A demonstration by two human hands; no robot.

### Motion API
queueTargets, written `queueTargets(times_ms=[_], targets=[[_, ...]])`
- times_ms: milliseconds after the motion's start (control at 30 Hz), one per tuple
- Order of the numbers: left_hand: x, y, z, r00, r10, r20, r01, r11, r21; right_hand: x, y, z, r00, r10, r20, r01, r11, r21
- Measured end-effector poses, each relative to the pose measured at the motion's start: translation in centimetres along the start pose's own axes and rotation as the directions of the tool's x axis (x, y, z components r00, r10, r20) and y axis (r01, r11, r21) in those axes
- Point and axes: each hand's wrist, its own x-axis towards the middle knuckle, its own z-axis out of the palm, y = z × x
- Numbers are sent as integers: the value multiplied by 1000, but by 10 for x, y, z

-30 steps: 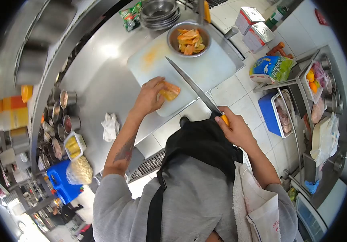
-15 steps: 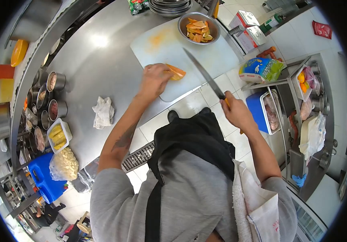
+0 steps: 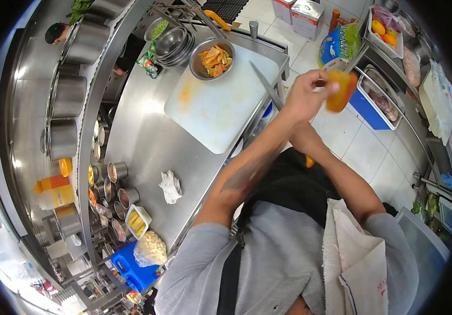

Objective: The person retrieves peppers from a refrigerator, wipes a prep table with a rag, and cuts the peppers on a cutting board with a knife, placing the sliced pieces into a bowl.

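Raised to the right of the worktop, my left hand [image 3: 306, 97] pinches a yellow-orange piece of produce [image 3: 341, 92], smeared by motion. Its exact kind cannot be made out. My right hand [image 3: 306, 137] sits just below, partly hidden behind my left wrist, closed round the orange handle of a knife [image 3: 266, 84]. The long blade points up and left, over the near edge of the white cutting board [image 3: 226, 115]. At the board's far end, a metal bowl [image 3: 196, 66] holds several orange strips.
A crumpled white cloth [image 3: 170, 187] lies on the steel worktop [image 3: 147, 142]. Stacked metal bowls [image 3: 176, 50] stand beside the board. To the right are a blue bin [image 3: 368, 111] and a basket of fruit [image 3: 398, 50]. A blue jug [image 3: 134, 268] stands lower left.
My left hand has lifted the orange piece off the board and carried it right, across my right wrist. The knife remains in my right hand. The view has turned to the right.
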Motion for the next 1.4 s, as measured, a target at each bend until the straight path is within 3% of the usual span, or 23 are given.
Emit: queueTargets(times_ms=[33,67,133,167,200,233,267,333,367,400,467,500,533,567,600,667,800,867,900,967,1167,1300,1400], targets=[[19,-26,19,957,-291,14,275,887,-370,-10,9,11,1000,-1,5,1,1000,6],[27,-36,29,956,-294,15,279,885,-372,-17,19,18,995,-62,80,61,998,24],[45,-55,51,819,-467,333,532,401,-746,-37,12,4,970,-236,48,222,953,207],[48,-67,64,816,-472,333,534,394,-748,-41,8,-8,971,-232,53,216,953,211],[49,-85,74,906,-418,72,412,827,-384,-44,-2,-27,925,-85,370,-34,952,306],[50,-92,77,970,-213,-116,230,961,153,-44,-5,-37,751,15,660,-289,906,309],[49,-99,67,972,-232,-23,230,971,-66,-44,23,3,778,8,628,-457,694,557],[22,-50,50,919,-394,-19,315,763,-565,-48,-11,-22,844,91,528,-388,783,485],[12,-45,25,932,-285,-225,211,929,-305,-50,-25,-37,900,167,402,-335,856,395],[-4,-52,-5,915,-116,-388,127,992,3,-43,-23,-47,847,155,509,-390,832,395],[-42,-50,-85,824,118,-554,81,944,321,-29,5,-46,829,119,546,-412,791,453],[-62,-20,-102,778,115,-617,23,977,211,-23,12,-47,812,97,575,-450,732,512],[-80,-12,-137,768,65,-637,237,896,377,-24,-3,-60,943,123,309,-203,949,242],[-100,-15,-175,746,13,-666,438,744,505,-23,-12,-66,941,107,322,-184,958,220],[-123,-35,-212,727,22,-686,438,755,488,-21,-22,-70,960,124,249,-175,966,191],[-158,-82,-273,888,316,-335,291,179,940,-13,-37,-69,972,85,221,-118,983,142],[-195,-92,-284,897,315,-309,226,274,935,8,-77,-32,958,-41,283,93,980,-174],[-197,-68,-278,907,309,-288,263,122,957,19,-89,-16,956,-74,283,140,965,-221],[-194,-68,-286,897,321,-304,273,137,952,27,-97,-8,964,-101,246,159,961,-226],[-188,-75,-299,918,163,-362,317,246,916,39,-122,-5,956,-53,289,145,941,-307],[-186,-87,-311,937,181,-298,224,342,913,29,-181,-31,907,-2,422,256,797,-546],[-186,-92,-318,926,239,-292,177,407,896,24,-202,-30,894,50,444,227,805,-548],[-191,-92,-318,933,231,-277,162,418,894,31,-168,17,893,50,447,148,905,-398]])
